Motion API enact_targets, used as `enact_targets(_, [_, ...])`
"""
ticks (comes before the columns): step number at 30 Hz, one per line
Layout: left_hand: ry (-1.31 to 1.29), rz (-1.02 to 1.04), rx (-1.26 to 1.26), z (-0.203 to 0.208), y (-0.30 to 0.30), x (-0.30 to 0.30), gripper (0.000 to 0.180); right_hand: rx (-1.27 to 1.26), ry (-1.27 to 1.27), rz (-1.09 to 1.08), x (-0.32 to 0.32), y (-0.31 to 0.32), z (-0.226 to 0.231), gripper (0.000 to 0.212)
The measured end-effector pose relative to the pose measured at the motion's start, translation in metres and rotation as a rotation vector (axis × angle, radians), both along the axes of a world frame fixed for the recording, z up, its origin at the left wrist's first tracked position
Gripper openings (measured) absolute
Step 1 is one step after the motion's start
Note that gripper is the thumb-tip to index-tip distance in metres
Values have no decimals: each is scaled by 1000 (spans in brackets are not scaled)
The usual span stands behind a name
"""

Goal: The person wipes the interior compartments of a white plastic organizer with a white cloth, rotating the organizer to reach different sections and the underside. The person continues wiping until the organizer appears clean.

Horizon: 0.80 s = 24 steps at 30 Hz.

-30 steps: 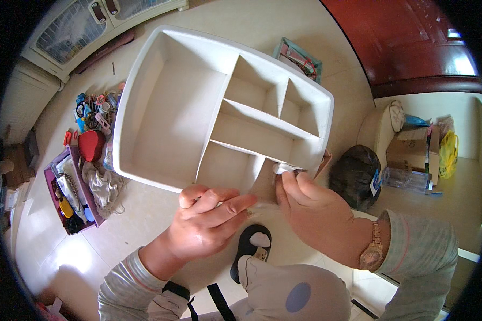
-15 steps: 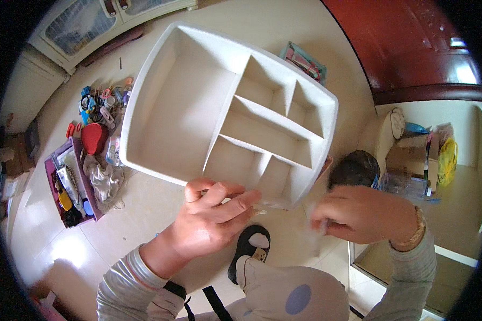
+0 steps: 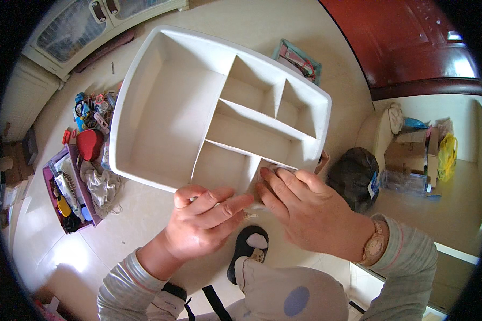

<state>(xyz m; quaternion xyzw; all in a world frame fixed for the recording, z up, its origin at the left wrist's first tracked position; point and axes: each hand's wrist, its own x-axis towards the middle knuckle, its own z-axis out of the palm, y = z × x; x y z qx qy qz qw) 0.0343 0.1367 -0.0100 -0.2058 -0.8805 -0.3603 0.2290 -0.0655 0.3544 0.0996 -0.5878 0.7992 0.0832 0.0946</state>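
Note:
A white plastic organizer box is tilted in front of me, its one large and several small compartments facing up. My left hand is closed at its near edge, with bent fingers over the rim and thumb side toward the near right corner. My right hand reaches into the small near right compartment. Its fingers are bent and close together, fingertips against the inside walls. Whatever they may pinch is hidden. A small shiny bit shows just below the near rim, between the hands.
On the floor at left lie a purple basket of odds and ends, a red heart-shaped case and a crumpled pale cloth. Behind the box is a teal basket. At right are a black bag, a shelf and a cardboard box.
My right hand has moved left from beside the box into the small near right compartment. The box has shifted slightly left. My left hand stays at the near edge.

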Motion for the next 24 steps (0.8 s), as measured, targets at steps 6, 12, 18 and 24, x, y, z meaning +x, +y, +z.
enact_targets(6, [-1,-19,-16,1,0,1,16,-85,-17,132,-10,30,3,36])
enact_targets(12, [2,-45,-31,2,-5,-2,17,-145,-40,19,-47,51,34,29])
enact_targets(18, [-2,-43,-2,1,-3,-3,18,-184,-483,-331,-36,32,35,30])
enact_targets(24, [-12,-34,-11,4,-4,-4,15,-359,-330,-181,-34,11,3,22])
